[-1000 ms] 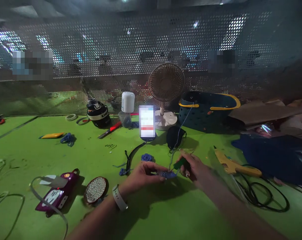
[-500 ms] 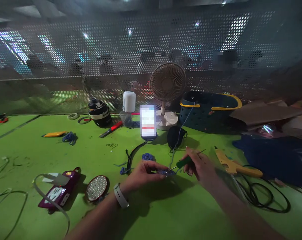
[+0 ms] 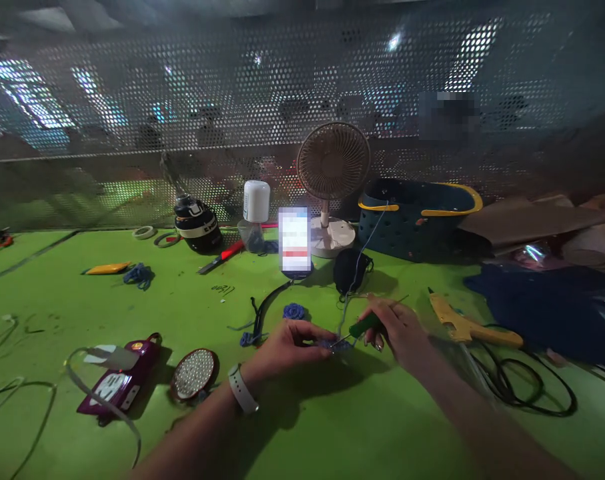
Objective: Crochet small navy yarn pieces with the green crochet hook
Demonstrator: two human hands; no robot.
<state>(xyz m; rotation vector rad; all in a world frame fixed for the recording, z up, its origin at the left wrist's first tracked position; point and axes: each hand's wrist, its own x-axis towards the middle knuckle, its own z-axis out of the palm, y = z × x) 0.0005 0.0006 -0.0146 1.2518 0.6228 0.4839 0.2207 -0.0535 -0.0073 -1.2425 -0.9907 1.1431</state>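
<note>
Between the thumb and fingers of my left hand [image 3: 295,345] is a small blue crochet piece [image 3: 343,344], mostly hidden by the fingertips. My right hand [image 3: 395,331] is closed around the green handle of a crochet hook [image 3: 363,325]; its thin metal tip reaches the piece by my left fingertips. A strand of blue-grey yarn [image 3: 346,303] rises from the piece, past a dark yarn ball [image 3: 351,271], into the basket [image 3: 417,227]. A finished-looking blue crochet flower [image 3: 294,311] lies just beyond my left hand.
A lit phone [image 3: 295,240] stands before a fan [image 3: 333,163]. At right lie a yellow glue gun [image 3: 469,327] with its black cord and dark blue cloth [image 3: 527,313]. At left are a purple case [image 3: 119,380], a studded round object [image 3: 195,375], a yellow cutter [image 3: 107,269] and a black bottle [image 3: 198,225].
The camera view has shifted slightly. My right hand and the hook have moved a little to the left, while my left hand keeps hold of the crochet piece.
</note>
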